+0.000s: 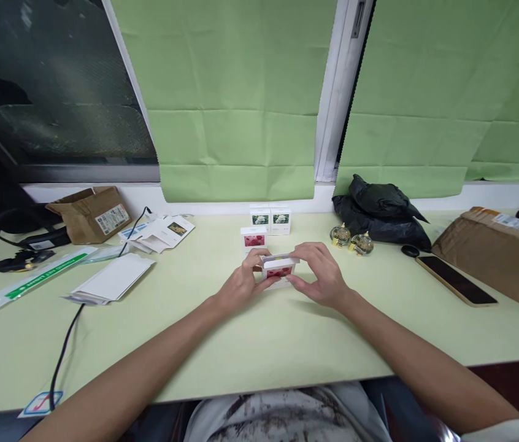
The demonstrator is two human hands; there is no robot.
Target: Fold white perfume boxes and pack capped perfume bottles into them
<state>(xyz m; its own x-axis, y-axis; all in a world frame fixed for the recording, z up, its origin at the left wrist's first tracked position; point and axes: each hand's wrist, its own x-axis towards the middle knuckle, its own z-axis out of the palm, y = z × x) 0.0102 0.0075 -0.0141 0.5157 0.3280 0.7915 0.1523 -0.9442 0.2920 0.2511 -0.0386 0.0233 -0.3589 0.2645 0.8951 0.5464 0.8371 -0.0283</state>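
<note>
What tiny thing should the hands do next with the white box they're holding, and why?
Maybe gently press the white box's top shut. The left hand and right hand already hold it from both sides, and its top looks not quite closed, though it's small to see.

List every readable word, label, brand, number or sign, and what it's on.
Nothing reads with certainty.
Green strip: white lettering, too blurred.
Left carton, right carton: labels too small.
Desk sticker: red mark, unclear.
Held box, three boxes behind, pictured card: any print too small.
</note>
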